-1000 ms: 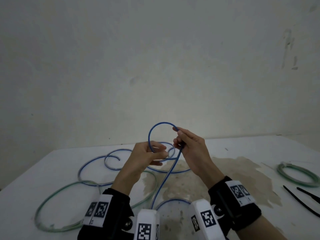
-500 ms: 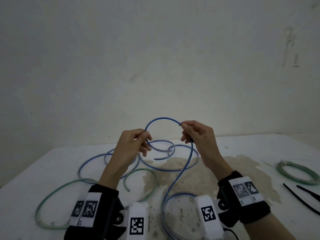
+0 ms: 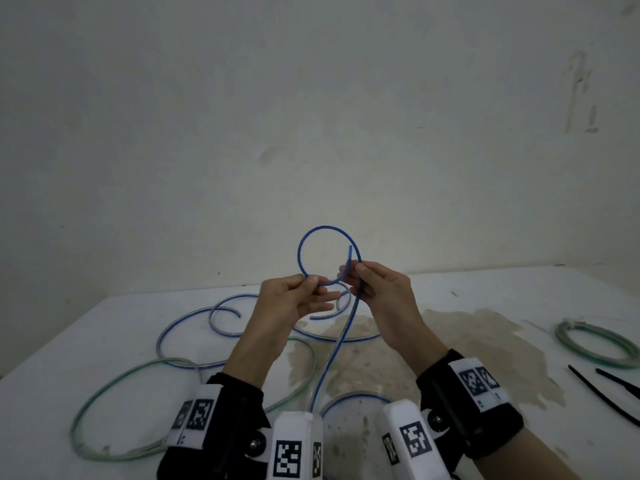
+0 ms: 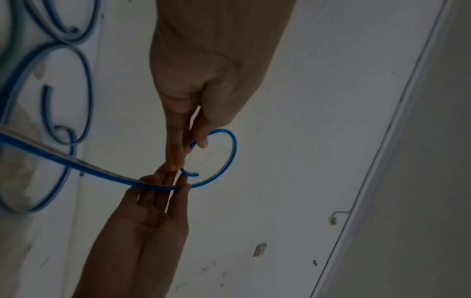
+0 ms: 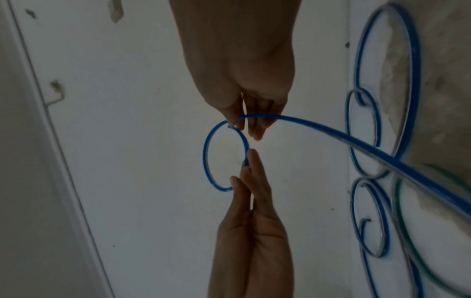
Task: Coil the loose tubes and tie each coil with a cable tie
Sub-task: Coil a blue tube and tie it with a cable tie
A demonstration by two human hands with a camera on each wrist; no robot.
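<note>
A blue tube [image 3: 325,227] is raised above the table and bent into one small round loop. My left hand [image 3: 313,283] pinches the loop's lower left side. My right hand [image 3: 353,270] pinches the crossing on the right, where the tube's free end sticks up. From there the rest of the tube hangs down to the table. In the left wrist view my left hand [image 4: 188,145] and right hand [image 4: 175,181] meet fingertip to fingertip on the blue tube [image 4: 233,145]. The right wrist view shows the blue tube [image 5: 205,157] as a closed ring between right hand [image 5: 244,123] and left hand [image 5: 244,177].
More blue tube [image 3: 180,327] curls on the white table [image 3: 485,292], over a brownish stain. A loose green tube [image 3: 104,386] loops at front left. A coiled green tube [image 3: 588,355] lies at the right, with black cable ties [image 3: 595,393] beside it. A wall stands close behind.
My hands have come together from about a loop's width apart. The open arch of blue tube has closed into a full small ring, its free end now crossing at my right fingers.
</note>
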